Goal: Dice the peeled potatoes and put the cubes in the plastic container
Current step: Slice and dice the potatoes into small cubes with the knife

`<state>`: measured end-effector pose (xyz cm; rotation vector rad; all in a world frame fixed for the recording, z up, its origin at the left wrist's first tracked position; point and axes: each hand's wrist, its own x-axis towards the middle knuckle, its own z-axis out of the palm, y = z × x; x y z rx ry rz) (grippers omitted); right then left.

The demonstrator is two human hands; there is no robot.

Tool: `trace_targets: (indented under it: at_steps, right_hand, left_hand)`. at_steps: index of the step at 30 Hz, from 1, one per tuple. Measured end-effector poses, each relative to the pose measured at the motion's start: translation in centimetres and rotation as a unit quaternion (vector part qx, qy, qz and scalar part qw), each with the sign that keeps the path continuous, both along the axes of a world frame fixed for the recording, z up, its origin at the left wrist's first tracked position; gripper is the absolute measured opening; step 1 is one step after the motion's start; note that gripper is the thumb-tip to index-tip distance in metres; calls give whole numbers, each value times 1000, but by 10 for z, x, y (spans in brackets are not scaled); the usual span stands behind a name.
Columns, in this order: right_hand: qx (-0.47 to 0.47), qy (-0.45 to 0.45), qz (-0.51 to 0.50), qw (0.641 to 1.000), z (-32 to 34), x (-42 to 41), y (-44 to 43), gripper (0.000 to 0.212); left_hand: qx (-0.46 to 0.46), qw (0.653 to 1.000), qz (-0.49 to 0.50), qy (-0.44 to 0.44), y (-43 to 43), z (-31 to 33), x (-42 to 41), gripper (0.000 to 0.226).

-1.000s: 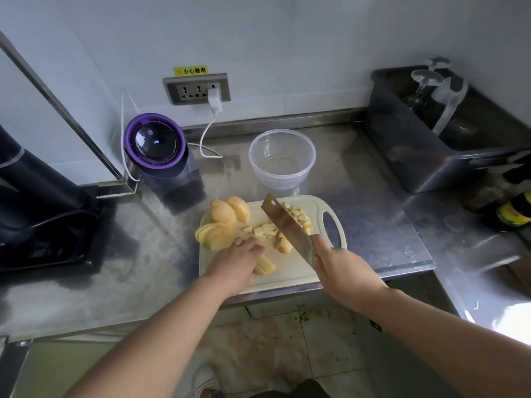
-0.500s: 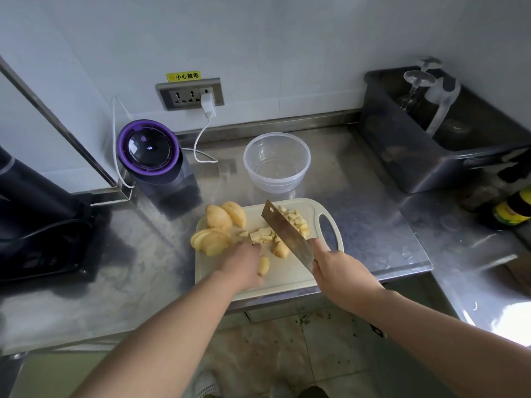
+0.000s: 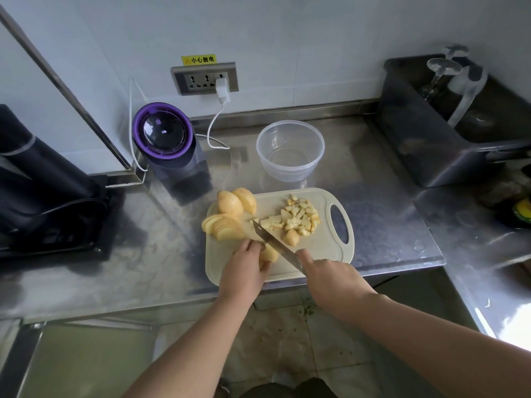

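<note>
fingers (image 3: 254, 246) of the left hand (image 3: 244, 271) curl down over a peeled yellow potato chunk (image 3: 269, 254) and hold it still near the front of the pale plastic cutting board (image 3: 316, 254). the right hand (image 3: 330, 280) is wrapped tight around the handle of the wide steel kitchen knife (image 3: 271, 241); the handle itself is hidden inside the fist. a second ago the blade was tipped up in the air over the board. now it is down low, right next to the left fingers and against the chunk, so a new cut looks to be going in. the pile of small yellow potato cubes (image 3: 298, 219) sits on the right part of the board, and a fanned stack of potato slices (image 3: 222, 225) and two uncut potato halves (image 3: 237, 201) wait on the left. the round clear plastic container (image 3: 287, 170) stands just behind the board with no cubes in it. so lots of cutting is left, and no cubes have been moved yet.
</note>
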<state>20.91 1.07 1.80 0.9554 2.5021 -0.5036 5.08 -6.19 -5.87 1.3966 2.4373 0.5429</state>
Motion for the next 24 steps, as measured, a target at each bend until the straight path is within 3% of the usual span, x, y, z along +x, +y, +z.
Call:
trace_targets:
  at_steps: [16, 24]
  right_hand:
    - [-2, -11, 25, 1000, -3, 0, -2, 53]
    - [0, -11, 35, 999, -6, 0, -2, 50]
  left_hand:
    - [40, 988, -101, 109, -4, -13, -8, 9]
    - [68, 984, -119, 116, -4, -18, -13, 17]
